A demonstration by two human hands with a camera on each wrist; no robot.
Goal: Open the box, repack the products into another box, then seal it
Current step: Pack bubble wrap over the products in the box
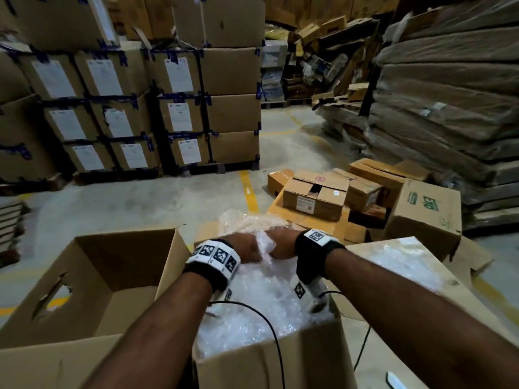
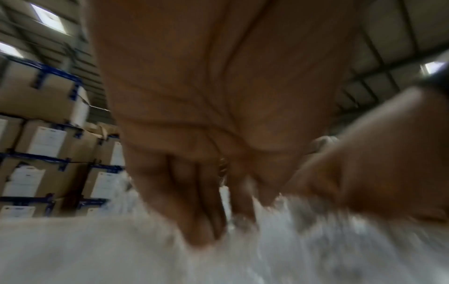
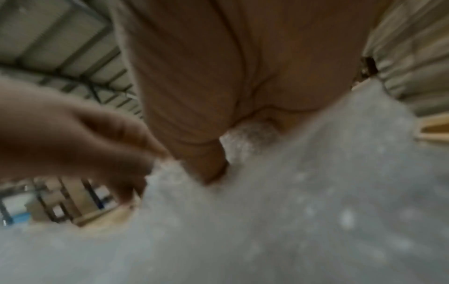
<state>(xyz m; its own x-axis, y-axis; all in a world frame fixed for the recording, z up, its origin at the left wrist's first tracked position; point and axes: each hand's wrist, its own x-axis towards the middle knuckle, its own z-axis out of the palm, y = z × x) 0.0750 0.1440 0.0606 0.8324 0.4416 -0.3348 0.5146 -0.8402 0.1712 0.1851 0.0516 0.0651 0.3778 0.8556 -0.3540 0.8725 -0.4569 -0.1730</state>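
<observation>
Boxes are taken left to right in the head view: an empty open box (image 1: pixel 92 279) sits at left w/ flaps up and a hand-hole cut in its side wall; touching it on the right is the full box (image 1: pixel 269 363), packed to the rim w/ bubble wrap (image 1: pixel 261 307). Products themselves are hidden under the wrap, so their shape and long axis cannot be told. Both hands are met over the far edge of the full box, approx. at its middle. The left hand (image 1: pixel 247 249) is seen w/ fingers curled down into the wrap; in the left wrist view its fingertips (image 2: pixel 204 230) are pressed together and dug into the white sheet, which reads as a grip on a bunch of it. The right hand (image 1: pixel 280 245) is closed on a raised fold of the same wrap, just beside the left; in the right wrist view a tuft of wrap is pinched between thumb and fingers, though blur hides the exact finger lie. The wrap thus lies directly under and between both hands, neither hand being nearer. The key relation is judged to be this: the empty box lies to the left of the grip, on the left arm's side, so whatever is lifted is likely to be carried leftward over the shared wall. Further right, a shiny flap (image 1: pixel 398 265) of the full box is spread open, and loose small cartons (image 1: pixel 317 197) are left on the floor beyond.
</observation>
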